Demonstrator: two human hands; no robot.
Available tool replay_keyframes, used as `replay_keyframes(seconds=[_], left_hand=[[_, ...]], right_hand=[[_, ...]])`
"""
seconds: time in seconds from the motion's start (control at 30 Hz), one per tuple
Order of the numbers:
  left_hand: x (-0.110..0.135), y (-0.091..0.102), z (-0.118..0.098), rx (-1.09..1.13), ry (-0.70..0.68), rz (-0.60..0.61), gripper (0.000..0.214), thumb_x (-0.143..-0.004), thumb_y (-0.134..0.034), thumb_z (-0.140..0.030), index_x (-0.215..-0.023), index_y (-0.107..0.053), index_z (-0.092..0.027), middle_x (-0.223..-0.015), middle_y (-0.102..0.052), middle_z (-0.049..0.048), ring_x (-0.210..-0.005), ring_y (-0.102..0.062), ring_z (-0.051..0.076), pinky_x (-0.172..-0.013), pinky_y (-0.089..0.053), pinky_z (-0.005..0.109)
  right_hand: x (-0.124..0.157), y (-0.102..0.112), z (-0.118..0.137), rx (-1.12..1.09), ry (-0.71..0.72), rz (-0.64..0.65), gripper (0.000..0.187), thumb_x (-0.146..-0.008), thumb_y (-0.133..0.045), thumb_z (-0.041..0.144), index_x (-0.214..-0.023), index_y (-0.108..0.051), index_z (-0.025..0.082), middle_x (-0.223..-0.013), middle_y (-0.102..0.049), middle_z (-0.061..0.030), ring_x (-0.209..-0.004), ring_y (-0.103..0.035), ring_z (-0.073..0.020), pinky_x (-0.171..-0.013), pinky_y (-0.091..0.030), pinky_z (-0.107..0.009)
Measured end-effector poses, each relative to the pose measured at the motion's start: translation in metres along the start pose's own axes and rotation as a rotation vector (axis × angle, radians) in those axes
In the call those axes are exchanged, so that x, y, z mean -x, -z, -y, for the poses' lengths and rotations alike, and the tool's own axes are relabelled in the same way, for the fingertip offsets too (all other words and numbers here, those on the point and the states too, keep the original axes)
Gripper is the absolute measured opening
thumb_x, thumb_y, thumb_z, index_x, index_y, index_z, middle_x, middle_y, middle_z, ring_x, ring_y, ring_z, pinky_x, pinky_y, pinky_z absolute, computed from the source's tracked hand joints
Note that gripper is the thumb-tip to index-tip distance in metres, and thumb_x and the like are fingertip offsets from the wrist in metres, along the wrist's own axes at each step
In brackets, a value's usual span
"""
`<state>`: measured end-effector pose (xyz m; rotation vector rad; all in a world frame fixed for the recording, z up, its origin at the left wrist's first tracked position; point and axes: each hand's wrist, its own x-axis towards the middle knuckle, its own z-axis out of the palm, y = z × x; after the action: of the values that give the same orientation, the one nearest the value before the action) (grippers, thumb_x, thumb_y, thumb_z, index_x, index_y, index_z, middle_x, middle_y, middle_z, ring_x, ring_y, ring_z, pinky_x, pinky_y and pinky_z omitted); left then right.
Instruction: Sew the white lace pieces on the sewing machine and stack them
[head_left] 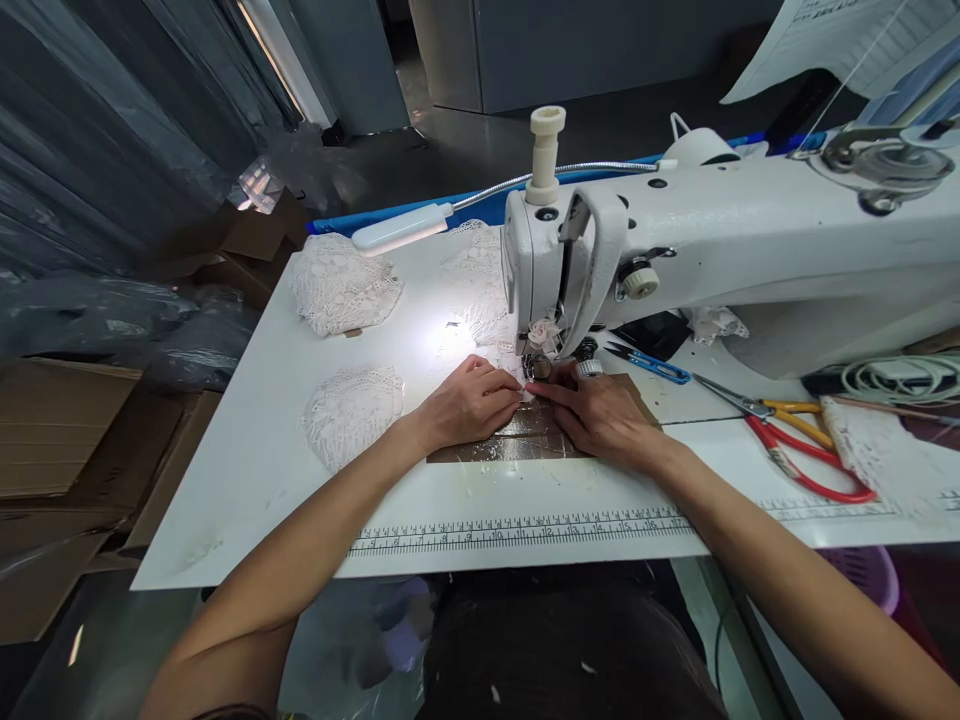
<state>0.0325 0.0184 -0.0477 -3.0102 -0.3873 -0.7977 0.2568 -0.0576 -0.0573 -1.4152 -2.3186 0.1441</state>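
A white sewing machine [690, 220] stands on the right, its needle and presser foot [534, 365] above a brown plate [517, 440]. White lace [487, 310] lies left of the needle and runs toward the foot. My left hand [476, 400] presses its closed fingertips on the lace edge just left of the foot. On the other side my right hand [604, 410] reaches a finger to the same small white edge, its thumb side low against the plate. Both hands' fingertips nearly meet in front of the foot. What lies under the fingers is partly hidden.
Lace pieces [345, 285] and another lace piece [356, 410] lie left. Blue thread snips [649, 362] and red-and-yellow-handled scissors [802, 440] lie right. A lamp [401, 228] lights the work. A printed ruler [525, 532] follows the front edge. Cardboard boxes [67, 430] stand left.
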Motion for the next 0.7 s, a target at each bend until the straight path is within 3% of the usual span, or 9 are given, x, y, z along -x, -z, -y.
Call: replay_keyframes(seconds=[0.3,0.7], left_hand=[[0.0008,-0.001,-0.0027,-0.073,-0.027,0.012,0.016,-0.094,-0.049,-0.013,-0.083,-0.06,-0.014,-0.103,-0.068,0.0086,-0.085,-0.062,0.014,-0.078,-0.048,0.033],[0.0023,-0.005,-0.0024,-0.062,-0.018,-0.029,0.012,-0.094,-0.051,-0.013,-0.088,-0.061,-0.014,-0.098,-0.07,0.0072,-0.077,-0.06,0.013,-0.079,-0.049,0.033]], right_hand=[[0.0038,0.0016,-0.0079,-0.193,-0.057,-0.043,0.037,-0.097,-0.043,0.027,-0.128,-0.063,0.025,-0.101,-0.067,-0.0091,-0.083,-0.062,-0.0196,-0.068,-0.047,-0.03],[0.005,-0.003,-0.0084,-0.141,-0.042,-0.053,0.035,-0.096,-0.045,0.027,-0.126,-0.064,0.025,-0.103,-0.066,-0.0103,-0.088,-0.062,-0.0217,-0.073,-0.05,-0.033]])
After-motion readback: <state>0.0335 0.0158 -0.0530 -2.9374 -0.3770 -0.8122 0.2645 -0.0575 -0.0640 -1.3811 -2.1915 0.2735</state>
